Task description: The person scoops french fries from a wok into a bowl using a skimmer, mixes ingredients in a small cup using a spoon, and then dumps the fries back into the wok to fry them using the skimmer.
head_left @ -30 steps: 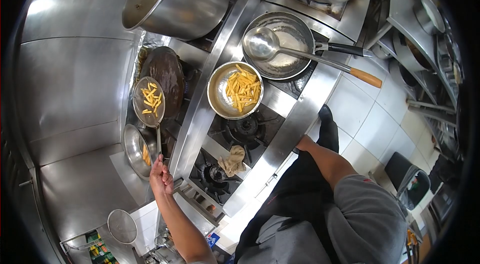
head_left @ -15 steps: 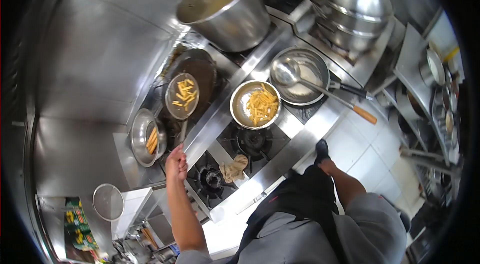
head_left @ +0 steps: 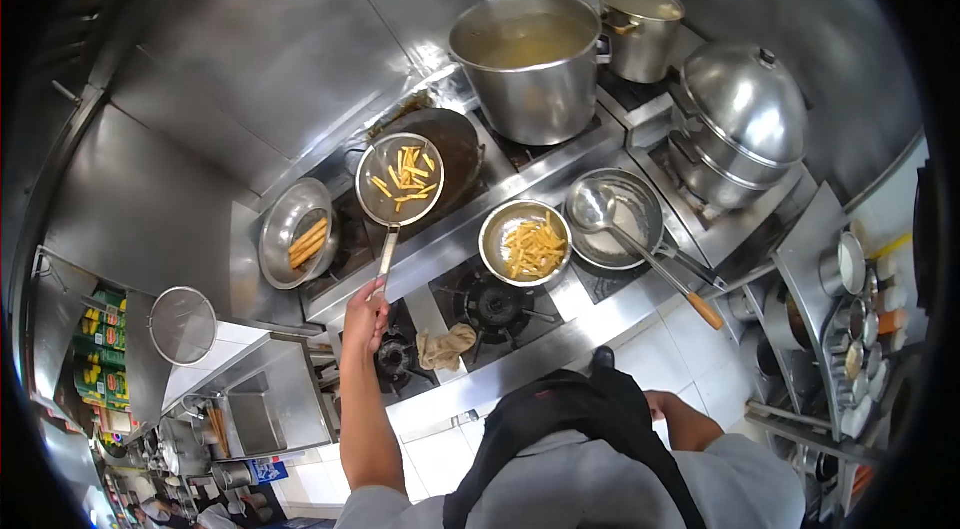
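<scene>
My left hand (head_left: 365, 317) is wrapped round the handle of a round mesh strainer (head_left: 374, 161), held level in front of a dark wok (head_left: 462, 151) and partly covering it. Loose French fries (head_left: 411, 169) lie spread on the mesh. To the right, a metal bowl (head_left: 488, 247) holds a pile of fries (head_left: 537, 247). Left of the strainer, another steel bowl (head_left: 275, 247) contains several thicker golden sticks (head_left: 308, 244). My right hand (head_left: 657, 405) hangs low at my side, its fingers mostly hidden behind my body.
A ladle (head_left: 594, 205) with a wooden handle rests across a frying pan (head_left: 650, 209). Behind stand a large stockpot (head_left: 530, 94), a smaller pot (head_left: 645, 39) and a domed steamer (head_left: 745, 114). A cloth (head_left: 445, 346) lies between burners (head_left: 497, 304). Another strainer (head_left: 183, 326) is at left.
The whole view has turned, with the stove's pots lower and further right in it. The strainer stays in my left hand, and the fries on it lie differently.
</scene>
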`<control>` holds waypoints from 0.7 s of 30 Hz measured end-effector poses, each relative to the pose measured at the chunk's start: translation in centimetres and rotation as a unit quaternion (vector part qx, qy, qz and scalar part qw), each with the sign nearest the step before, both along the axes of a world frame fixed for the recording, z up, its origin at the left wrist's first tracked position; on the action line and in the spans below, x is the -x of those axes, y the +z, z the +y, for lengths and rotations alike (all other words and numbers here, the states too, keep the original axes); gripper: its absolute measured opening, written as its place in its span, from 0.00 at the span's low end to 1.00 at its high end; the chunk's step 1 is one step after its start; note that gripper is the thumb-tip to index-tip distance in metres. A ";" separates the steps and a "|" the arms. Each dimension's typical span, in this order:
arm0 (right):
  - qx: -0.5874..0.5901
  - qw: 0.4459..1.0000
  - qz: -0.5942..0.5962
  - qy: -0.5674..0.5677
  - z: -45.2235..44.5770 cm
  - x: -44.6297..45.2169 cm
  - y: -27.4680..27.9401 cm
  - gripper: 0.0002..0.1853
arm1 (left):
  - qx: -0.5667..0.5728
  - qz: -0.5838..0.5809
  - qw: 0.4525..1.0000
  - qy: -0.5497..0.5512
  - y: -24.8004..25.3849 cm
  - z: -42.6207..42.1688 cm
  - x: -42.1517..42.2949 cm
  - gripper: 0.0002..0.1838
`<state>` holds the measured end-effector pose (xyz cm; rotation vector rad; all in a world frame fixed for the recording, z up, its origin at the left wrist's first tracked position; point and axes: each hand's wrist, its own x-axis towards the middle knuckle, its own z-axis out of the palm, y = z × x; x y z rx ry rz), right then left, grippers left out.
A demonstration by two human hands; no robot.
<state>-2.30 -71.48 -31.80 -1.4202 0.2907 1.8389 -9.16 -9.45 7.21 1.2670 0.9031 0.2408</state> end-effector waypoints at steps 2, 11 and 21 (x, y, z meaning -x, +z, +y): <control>0.007 1.000 0.013 -0.009 -0.9 -0.6 1.7 0.11 | -0.033 0.011 0.999 -0.023 0.6 -2.1 0.8 0.25; 0.007 0.986 0.125 0.112 1.1 -5.1 5.6 0.21 | -0.295 0.071 0.948 -0.096 -6.1 -11.2 2.9 0.23; 0.008 0.987 0.112 0.114 1.0 -5.9 5.5 0.23 | -0.584 0.165 0.788 -0.105 -5.2 -16.5 4.0 0.27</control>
